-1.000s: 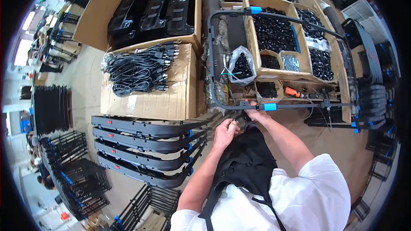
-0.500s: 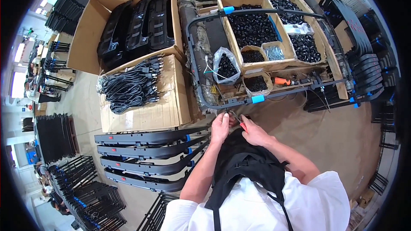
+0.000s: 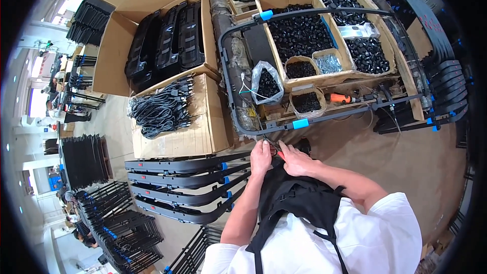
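"Grip by grip, what's held?"
"Right hand (image 3: 298, 163): closed around one red-handled tool (image 3: 281, 155). Left hand (image 3: 261, 158): fingers pressed together, contents hidden."
"Where's the tool?"
"Between both hands, just this side of one black frame (image 3: 278, 129) bearing two blue bands (image 3: 300, 124)."

A white short-sleeved shirt (image 3: 378, 241) shows beneath a black apron (image 3: 294, 195) with narrow straps (image 3: 257, 262)

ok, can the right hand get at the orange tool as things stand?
Probably not directly: the right hand holds a red-handled tool, and the frame's near bar runs between that hand and the orange tool. With the grip freed, reaching over looks feasible.
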Demonstrator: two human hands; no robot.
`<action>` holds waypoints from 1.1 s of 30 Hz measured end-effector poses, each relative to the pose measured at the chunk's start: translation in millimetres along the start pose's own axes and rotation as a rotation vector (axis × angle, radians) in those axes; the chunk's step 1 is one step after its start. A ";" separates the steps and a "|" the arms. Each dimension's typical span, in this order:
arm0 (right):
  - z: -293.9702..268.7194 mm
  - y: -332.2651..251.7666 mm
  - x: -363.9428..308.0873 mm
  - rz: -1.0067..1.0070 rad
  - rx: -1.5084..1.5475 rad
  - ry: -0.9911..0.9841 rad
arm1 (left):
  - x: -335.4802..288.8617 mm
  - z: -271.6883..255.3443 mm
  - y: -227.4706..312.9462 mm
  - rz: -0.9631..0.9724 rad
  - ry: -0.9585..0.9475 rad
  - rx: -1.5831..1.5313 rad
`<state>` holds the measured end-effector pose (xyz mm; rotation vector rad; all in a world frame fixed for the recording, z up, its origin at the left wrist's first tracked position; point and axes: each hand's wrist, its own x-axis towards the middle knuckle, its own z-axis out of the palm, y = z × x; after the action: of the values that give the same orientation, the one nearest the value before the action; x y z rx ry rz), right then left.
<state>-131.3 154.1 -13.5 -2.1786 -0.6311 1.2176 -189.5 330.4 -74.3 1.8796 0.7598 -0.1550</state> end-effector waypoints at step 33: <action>37.8 -52.2 -27.4 0.005 -0.196 0.508 | 72.5 -75.4 95.7 0.650 0.193 0.844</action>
<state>-183.9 184.1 21.7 -2.5176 -0.5401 0.5766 -95.3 403.7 2.2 2.8806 0.1490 0.1510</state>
